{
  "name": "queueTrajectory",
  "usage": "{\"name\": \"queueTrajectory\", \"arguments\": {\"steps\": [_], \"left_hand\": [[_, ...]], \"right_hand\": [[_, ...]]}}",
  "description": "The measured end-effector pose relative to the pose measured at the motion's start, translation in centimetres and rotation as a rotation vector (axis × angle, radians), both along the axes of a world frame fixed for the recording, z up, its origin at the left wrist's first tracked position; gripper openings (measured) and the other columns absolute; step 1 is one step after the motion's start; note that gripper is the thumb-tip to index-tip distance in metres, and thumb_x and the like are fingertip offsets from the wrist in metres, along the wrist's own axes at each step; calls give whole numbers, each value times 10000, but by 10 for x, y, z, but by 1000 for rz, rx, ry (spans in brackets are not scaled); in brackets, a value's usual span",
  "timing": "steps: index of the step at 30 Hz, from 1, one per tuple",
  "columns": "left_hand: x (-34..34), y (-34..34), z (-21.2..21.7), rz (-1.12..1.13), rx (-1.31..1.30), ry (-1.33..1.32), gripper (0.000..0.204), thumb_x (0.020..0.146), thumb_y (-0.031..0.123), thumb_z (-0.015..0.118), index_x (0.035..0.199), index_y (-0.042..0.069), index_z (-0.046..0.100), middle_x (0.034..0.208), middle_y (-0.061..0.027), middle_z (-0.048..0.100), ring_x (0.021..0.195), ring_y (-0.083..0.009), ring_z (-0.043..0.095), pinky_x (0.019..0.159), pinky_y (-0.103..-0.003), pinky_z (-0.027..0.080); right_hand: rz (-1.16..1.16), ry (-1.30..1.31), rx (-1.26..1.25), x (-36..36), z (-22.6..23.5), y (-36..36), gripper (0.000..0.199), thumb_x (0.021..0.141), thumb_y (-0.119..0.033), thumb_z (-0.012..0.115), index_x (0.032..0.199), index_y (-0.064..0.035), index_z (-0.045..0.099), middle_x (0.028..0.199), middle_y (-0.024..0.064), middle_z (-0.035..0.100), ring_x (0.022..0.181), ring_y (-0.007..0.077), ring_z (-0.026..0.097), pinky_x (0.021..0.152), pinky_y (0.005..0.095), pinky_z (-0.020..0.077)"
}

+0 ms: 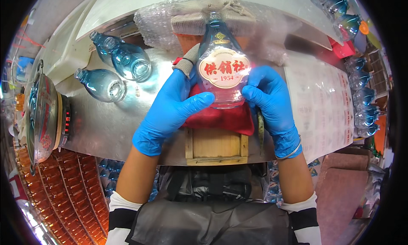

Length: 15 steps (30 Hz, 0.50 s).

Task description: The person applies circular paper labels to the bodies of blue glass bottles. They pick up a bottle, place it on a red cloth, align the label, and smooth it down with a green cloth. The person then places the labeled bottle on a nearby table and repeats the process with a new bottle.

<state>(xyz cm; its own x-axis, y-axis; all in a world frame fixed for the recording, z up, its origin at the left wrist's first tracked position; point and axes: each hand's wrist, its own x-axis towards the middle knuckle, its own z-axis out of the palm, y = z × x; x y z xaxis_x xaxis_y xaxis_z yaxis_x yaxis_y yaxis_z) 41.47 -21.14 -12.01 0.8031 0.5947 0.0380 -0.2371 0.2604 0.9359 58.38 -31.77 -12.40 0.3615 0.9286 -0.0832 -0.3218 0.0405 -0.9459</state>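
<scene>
A clear blue-tinted glass bottle (212,35) leans on a wooden rest (216,143), its neck pointing away from me and its base towards me. A cream label (223,66) with red lettering sits on its front, below a small gold emblem. My left hand (168,109), in a blue glove, grips the bottle's left side, thumb across the lower front and fingers hidden behind. My right hand (274,102), also blue-gloved, is curled at the right edge, thumb and forefinger against the glass beside the label. Under the bottle lies a red cloth (231,122).
Several similar bottles (102,84) lie on the metal table at left. Bubble wrap (153,26) and a knitted cloth (187,24) surround the bottle's neck. A printed transfer sheet (316,100) covers the right side. At far left stands a round metal pan (42,113).
</scene>
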Motion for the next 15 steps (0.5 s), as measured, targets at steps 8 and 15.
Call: {"name": "queueTrajectory", "arguments": {"steps": [8, 15], "left_hand": [[2, 1, -2, 13, 48, 7, 799, 796, 136, 636, 1405, -19, 142, 1393, -134, 302, 1277, -216, 313, 1059, -332, 255], [5, -4, 2, 85, -15, 68, 800, 800, 151, 639, 1406, -15, 144, 1378, -135, 323, 1253, -217, 345, 1046, -329, 274]], "right_hand": [[33, -39, 2, 1, 5, 0, 207, 705, -39, 739, 804, -65, 559, 755, -11, 555, 717, 66, 519, 686, 212, 447], [-14, -50, -63, -1, 9, 5, 214, 693, -71, 760, 761, -66, 557, 732, -19, 551, 686, 55, 501, 661, 202, 436]]}}
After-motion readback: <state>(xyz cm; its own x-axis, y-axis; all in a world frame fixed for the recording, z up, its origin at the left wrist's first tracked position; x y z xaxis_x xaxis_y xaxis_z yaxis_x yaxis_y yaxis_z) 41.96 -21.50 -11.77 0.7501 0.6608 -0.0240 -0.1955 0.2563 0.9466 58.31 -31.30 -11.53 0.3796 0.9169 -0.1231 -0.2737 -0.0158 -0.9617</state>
